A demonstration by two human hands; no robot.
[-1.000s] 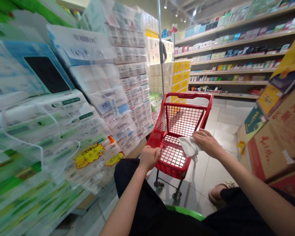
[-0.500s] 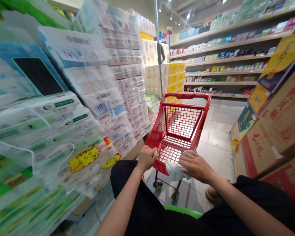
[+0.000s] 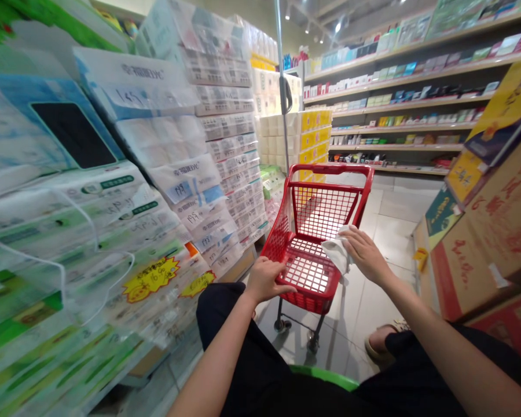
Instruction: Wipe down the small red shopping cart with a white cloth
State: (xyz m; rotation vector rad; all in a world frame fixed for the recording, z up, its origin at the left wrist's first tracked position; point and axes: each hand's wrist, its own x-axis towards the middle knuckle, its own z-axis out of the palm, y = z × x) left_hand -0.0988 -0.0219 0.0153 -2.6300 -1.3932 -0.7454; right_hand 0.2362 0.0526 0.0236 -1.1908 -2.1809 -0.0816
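A small red shopping cart (image 3: 315, 246) with a grid basket stands between my knees, its handle at the far end. My left hand (image 3: 265, 280) grips the near left corner of the basket rim, thumb stretched along the near edge. In my right hand (image 3: 367, 252) is a crumpled white cloth (image 3: 338, 252), pressed against the right rim of the basket. My fingers lie bent over the cloth and hide part of that rim.
Stacked tissue packs (image 3: 178, 174) rise along the left, with a phone (image 3: 74, 134) and a white cable on them. Cardboard boxes (image 3: 495, 231) line the right side. Shelves (image 3: 391, 110) of small goods fill the back. A metal pole (image 3: 282, 63) stands behind the cart.
My right hand has moved with the cloth from the near edge of the basket up to its right rim. The left hand has shifted slightly, its thumb now stretched out.
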